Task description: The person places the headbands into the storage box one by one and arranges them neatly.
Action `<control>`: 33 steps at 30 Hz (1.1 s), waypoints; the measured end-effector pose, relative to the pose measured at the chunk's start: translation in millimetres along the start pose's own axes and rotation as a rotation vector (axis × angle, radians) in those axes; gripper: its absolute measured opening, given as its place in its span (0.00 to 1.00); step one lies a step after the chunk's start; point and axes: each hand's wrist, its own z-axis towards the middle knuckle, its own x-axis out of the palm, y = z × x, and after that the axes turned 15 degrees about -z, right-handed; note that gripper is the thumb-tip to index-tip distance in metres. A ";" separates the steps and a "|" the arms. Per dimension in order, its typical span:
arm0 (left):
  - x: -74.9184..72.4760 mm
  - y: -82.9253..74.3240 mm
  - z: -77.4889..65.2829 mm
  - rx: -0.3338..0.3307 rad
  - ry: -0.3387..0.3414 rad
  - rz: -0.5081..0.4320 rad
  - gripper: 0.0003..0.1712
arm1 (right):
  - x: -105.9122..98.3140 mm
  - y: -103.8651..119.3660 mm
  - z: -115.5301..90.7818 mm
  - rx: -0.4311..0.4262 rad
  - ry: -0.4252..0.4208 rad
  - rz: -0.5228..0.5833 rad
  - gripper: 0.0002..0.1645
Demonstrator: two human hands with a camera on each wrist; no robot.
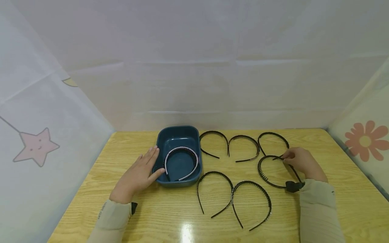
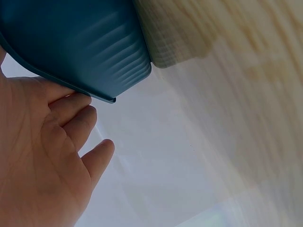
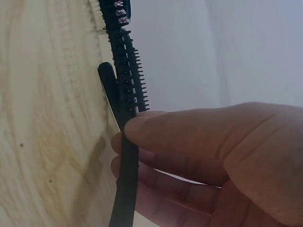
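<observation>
My left hand (image 1: pixel 135 175) lies with fairly straight fingers along the left rim of a dark blue plastic basin (image 1: pixel 177 184); in the left wrist view the fingertips touch the rim from outside. Inside the basin rests a pale pink headband (image 1: pixel 197 162) with black teeth. On the right, my right hand (image 1: pixel 302 163) pinches a black toothed headband (image 1: pixel 264 179) between thumb and fingers. The right wrist view shows the thumb pressed on the smooth part of this band (image 3: pixel 127 175). Just behind it, another black headband (image 1: pixel 275 134) overlaps it.
Two black headbands, one at the back (image 1: pixel 214 132) and its neighbour (image 1: pixel 243 136), lie right of the basin. Nearer the front are two more, a left one (image 1: pixel 214 172) and a right one (image 1: pixel 268 199) with glittery parts. White sheets enclose the wooden table (image 1: pixel 158 216).
</observation>
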 end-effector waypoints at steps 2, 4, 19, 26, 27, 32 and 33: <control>-0.3 -0.4 -0.2 0.001 -0.001 0.001 0.49 | -1.4 -0.9 -0.7 -0.006 0.002 0.002 0.07; -0.3 -0.5 -0.3 -0.006 0.003 0.000 0.49 | -2.8 -2.3 -1.7 -0.004 0.006 0.013 0.09; 0.3 1.4 0.1 -0.007 0.002 0.013 0.49 | -14.9 0.9 -10.4 0.007 0.117 0.315 0.25; 0.2 1.3 0.2 -0.007 0.001 0.014 0.49 | -21.4 15.6 -10.0 0.009 0.106 0.451 0.30; 0.1 1.2 0.3 -0.006 0.001 0.012 0.49 | -21.8 17.9 -9.5 0.005 0.101 0.464 0.30; 0.1 0.5 0.5 -0.002 -0.002 0.012 0.49 | -21.6 29.0 -6.8 -0.016 0.091 0.539 0.31; 0.1 0.5 0.4 -0.002 -0.002 0.013 0.49 | -21.5 31.3 -6.4 -0.018 0.093 0.551 0.31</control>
